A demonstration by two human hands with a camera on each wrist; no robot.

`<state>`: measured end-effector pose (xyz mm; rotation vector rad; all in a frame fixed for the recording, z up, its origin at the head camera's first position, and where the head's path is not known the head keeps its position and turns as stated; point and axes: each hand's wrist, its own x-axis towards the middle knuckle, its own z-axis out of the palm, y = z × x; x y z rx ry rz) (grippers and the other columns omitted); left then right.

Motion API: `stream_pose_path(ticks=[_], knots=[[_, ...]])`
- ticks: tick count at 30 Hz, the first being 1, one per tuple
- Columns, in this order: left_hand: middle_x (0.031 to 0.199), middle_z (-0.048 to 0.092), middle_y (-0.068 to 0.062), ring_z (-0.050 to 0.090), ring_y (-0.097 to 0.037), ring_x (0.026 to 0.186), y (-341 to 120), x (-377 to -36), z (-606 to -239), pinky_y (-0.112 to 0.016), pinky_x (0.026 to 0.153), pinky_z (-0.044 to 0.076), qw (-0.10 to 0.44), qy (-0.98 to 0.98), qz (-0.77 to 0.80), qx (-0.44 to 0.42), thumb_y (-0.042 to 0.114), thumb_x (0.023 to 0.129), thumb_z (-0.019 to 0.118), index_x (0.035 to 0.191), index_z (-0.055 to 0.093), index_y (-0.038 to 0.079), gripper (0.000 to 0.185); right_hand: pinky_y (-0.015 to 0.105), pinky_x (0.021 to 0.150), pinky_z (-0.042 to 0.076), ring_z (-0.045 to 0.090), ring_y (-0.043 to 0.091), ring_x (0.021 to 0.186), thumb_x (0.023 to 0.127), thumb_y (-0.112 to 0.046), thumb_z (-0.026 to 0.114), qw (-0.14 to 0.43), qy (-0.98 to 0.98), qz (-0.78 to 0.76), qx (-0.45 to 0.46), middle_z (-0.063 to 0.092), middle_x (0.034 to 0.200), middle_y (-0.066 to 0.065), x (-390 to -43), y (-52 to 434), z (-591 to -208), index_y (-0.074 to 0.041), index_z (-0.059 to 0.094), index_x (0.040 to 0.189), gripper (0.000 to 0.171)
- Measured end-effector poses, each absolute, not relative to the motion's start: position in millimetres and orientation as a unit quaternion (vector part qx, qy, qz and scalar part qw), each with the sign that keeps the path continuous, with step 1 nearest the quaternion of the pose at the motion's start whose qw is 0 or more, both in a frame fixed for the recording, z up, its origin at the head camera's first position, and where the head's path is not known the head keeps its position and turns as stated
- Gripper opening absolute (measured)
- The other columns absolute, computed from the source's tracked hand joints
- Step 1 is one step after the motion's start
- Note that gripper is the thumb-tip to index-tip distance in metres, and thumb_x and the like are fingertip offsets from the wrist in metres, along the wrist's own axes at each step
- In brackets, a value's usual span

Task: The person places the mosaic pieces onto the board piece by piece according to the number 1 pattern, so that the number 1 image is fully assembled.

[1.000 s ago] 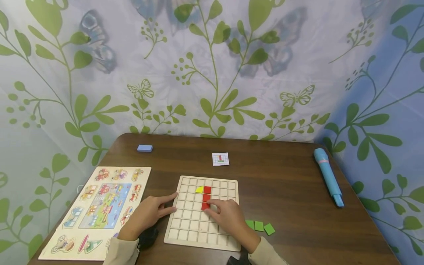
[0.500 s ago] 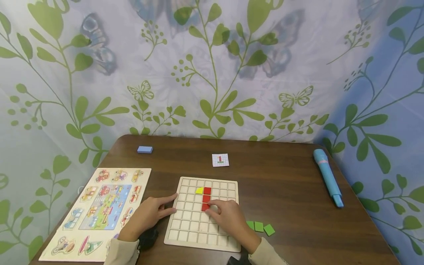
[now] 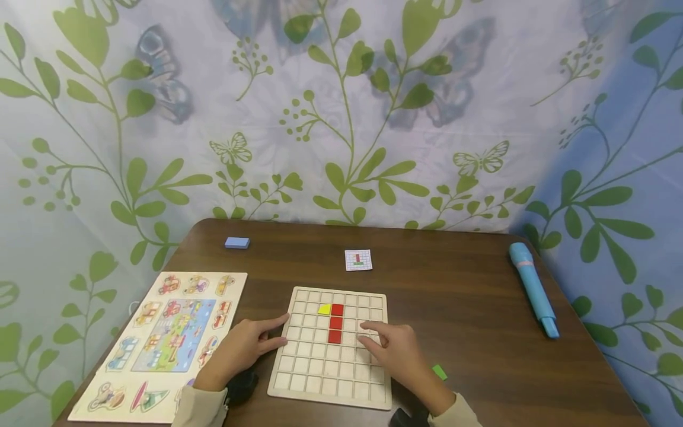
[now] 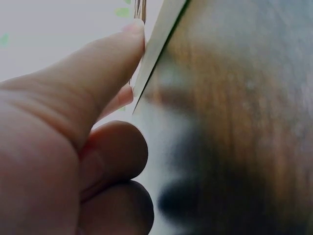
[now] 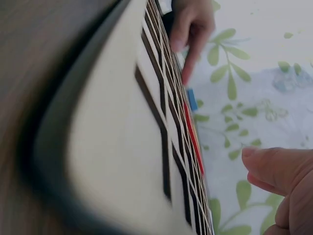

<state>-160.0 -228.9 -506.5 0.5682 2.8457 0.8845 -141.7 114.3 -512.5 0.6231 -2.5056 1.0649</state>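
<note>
A wooden grid board [image 3: 306,379] lies on the table. Three red tiles [image 3: 335,323] stand in one column on it, with a yellow tile [image 3: 324,309] left of the top one. My left hand [image 3: 245,347] touches the board's left edge with thumb and index finger; the left wrist view shows the thumb [image 4: 117,54] against that edge, other fingers curled below. Over the board's right side is my right hand [image 3: 397,353], thumb and index finger apart, nothing between them. One green tile [image 3: 440,372] shows beside the right wrist; the arm covers the area left of it.
A picture puzzle board [image 3: 120,379] lies at the left. Farther back are a blue block [image 3: 237,243] and a small card [image 3: 358,260] with a grid pattern. A blue microphone-shaped object [image 3: 533,290] lies at the right, and a patterned curtain [image 3: 341,118] hangs behind the table.
My right hand has let go of the lowest red tile and moved right, leaving all red tiles in full view. The arm now hides some green tiles. My left hand stays at the edge.
</note>
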Motion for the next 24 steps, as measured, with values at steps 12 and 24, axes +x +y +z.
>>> stream_pose_path(ticks=[12, 24], knots=[[0.056, 0.046, 0.014, 0.032, -0.001, 0.05, -226.9, -159.2, -503.4, -0.023, 0.052, 0.036, 0.056, 0.937, 0.292, 0.183, 0.041, 0.095, 0.072, 0.144, 0.062, 0.021, 0.054, 0.009, 0.043, 0.021, 0.015, -0.016, 0.053, 0.076, -0.01, 0.091, 0.252, -0.853, 0.385, 0.245, 0.026, 0.053, -0.022, -130.4, 153.0, -517.1, -0.011, 0.081, 0.096, 0.023], [0.056, 0.045, 0.014, 0.032, -0.001, 0.051, -226.8, -160.2, -505.6, -0.023, 0.052, 0.035, 0.053, 0.939, 0.289, 0.179, 0.043, 0.094, 0.072, 0.144, 0.062, 0.022, 0.054, 0.012, 0.047, 0.031, 0.018, -0.015, 0.054, 0.073, -0.015, 0.093, 0.215, -0.884, 0.365, 0.197, 0.023, 0.061, -0.029, -100.5, 198.4, -526.2, -0.019, 0.081, 0.1, 0.03]])
